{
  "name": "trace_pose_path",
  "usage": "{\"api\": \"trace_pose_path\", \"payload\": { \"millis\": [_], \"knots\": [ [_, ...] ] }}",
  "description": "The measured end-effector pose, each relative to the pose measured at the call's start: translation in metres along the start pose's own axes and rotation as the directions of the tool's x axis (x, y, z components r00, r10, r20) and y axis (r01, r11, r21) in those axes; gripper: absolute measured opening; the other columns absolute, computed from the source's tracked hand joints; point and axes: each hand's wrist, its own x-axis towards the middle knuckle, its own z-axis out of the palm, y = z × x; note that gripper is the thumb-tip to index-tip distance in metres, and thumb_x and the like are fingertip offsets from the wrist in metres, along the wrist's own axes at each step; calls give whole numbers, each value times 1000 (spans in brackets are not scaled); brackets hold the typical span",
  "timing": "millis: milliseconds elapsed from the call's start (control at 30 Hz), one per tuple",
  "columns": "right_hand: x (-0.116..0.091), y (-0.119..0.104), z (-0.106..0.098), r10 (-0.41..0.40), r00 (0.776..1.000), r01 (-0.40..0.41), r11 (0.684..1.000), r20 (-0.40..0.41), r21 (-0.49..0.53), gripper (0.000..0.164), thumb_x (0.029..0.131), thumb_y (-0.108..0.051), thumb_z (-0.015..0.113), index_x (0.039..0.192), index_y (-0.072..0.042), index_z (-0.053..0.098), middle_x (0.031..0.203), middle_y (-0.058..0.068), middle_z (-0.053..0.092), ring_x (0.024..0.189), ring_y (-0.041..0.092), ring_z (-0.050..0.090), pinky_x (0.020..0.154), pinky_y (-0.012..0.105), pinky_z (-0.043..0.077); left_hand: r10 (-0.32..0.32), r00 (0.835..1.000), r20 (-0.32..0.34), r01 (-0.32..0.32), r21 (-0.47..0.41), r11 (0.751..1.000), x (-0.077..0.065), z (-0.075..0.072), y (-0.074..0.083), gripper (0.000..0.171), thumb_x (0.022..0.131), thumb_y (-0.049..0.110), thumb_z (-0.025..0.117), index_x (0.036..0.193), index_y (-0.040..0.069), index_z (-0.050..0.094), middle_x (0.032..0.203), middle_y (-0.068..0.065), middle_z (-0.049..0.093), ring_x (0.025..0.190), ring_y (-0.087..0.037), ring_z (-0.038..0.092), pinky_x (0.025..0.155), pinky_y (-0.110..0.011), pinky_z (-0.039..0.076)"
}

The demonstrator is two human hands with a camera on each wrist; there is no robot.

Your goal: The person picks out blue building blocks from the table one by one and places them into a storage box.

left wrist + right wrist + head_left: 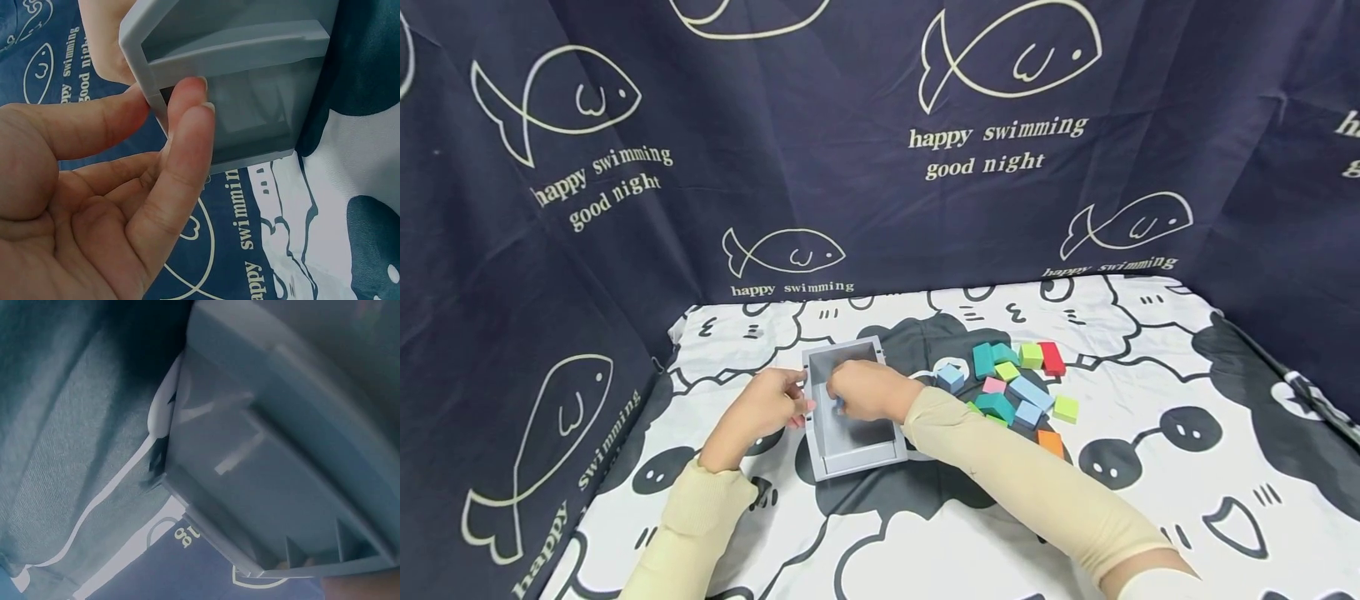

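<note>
A grey plastic box (865,457), open at the top, stands on the cloth in the middle. My left hand (769,402) is at its left side; in the left wrist view the thumb and fingertips pinch the edge of the box (237,65). My right hand (868,389) reaches down inside the box with its fingers curled. A small blue block (838,405) shows under those fingers, mostly hidden by them. The right wrist view has only the outside of the box (250,481), blurred, without the block.
Right of the box lies a loose group of coloured blocks, among them a red block (1052,358), a blue block (950,378), an orange block (1050,443) and a lime block (1065,409). A dark fish-print curtain (880,167) hangs behind the patterned cloth (970,542).
</note>
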Motion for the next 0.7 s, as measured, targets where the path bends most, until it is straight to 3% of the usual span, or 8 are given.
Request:
{"api": "trace_pose_path", "payload": {
  "millis": [133,700],
  "knots": [
    [0,-1,0,-2,1000,2,1000,18,-11,12,75,-12,71,85,-16,73,80,-4,66,66,8,56,64,26,48,-1,1000,-1,1,1,1000,-1,0,1,54,81,2,65,130,-10,44,74,-7,61,52,-16,61,57,-37,52],
    [0,-1,5,12,999,-9,999,52,-52,21,76,-9,68,95,-17,72,87,-5,65,68,7,56,65,24,48,-2,1000,9,3,-52,999,0,0,0,56,81,2,65,130,-12,42,77,-9,61,50,-18,61,55,-39,53]
  ]
}}
